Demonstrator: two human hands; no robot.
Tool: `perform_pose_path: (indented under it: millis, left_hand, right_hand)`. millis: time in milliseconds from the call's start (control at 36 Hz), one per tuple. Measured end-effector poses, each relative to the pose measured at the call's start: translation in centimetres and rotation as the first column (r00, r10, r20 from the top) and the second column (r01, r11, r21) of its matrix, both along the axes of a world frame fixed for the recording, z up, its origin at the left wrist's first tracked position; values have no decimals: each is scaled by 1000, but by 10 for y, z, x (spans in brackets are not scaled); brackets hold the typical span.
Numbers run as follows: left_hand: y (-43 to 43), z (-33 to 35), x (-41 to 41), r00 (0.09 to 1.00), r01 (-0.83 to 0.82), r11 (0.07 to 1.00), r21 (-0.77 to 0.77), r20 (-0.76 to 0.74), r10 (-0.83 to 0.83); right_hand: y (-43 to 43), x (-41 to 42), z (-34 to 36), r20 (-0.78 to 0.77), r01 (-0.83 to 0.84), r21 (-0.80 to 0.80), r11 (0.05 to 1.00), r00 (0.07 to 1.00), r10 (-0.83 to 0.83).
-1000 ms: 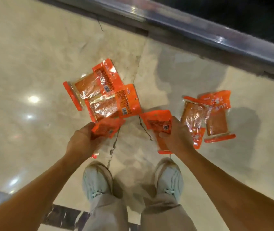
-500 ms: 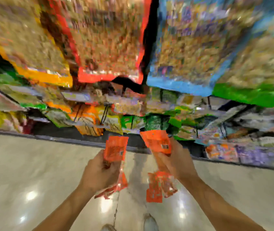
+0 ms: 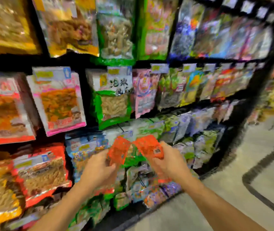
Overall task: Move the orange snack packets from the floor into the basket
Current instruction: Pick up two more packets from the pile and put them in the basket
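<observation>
My left hand (image 3: 99, 169) is closed on an orange snack packet (image 3: 118, 151), held upright at chest height. My right hand (image 3: 169, 162) grips another orange snack packet (image 3: 150, 147), with more orange wrapper showing below the palm. The two packets nearly touch in the middle of the view, in front of the shelves. The picture is blurred by motion. No basket is in view, and the packets left on the floor are out of frame.
A tall black shelf rack (image 3: 256, 90) packed with hanging snack bags (image 3: 59, 100) fills the left and centre. Pale floor tiles (image 3: 233, 189) with a dark inlay line (image 3: 256, 189) spread to the right, where the aisle runs on.
I have risen from the floor with a packet in each hand. The view has swung up from the tiles to the shelves and turned toward the right.
</observation>
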State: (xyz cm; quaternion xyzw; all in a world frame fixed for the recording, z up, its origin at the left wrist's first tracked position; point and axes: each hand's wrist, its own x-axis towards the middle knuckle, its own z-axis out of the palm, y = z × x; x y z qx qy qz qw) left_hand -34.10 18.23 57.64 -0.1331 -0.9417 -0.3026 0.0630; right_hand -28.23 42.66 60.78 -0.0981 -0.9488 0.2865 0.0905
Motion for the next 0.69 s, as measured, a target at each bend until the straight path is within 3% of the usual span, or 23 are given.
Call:
perform_pose_path:
  millis: [111, 222, 472, 694]
  left_hand:
    - [67, 41, 21, 975, 213, 977, -16, -61, -214]
    - [139, 66, 58, 918, 395, 914, 93, -92, -387]
    - [320, 90, 155, 757, 648, 761, 1, -109, -644]
    - [502, 96, 277, 590, 807, 588, 63, -141, -795]
  right_hand:
    - [52, 60, 29, -70, 181, 11, 983, 981, -180]
    - [106, 129, 44, -77, 344, 57, 937, 937, -339]
    - [221, 302, 71, -161, 605, -9, 796, 785, -598]
    - [346, 454, 77, -170, 769, -34, 638, 625, -762]
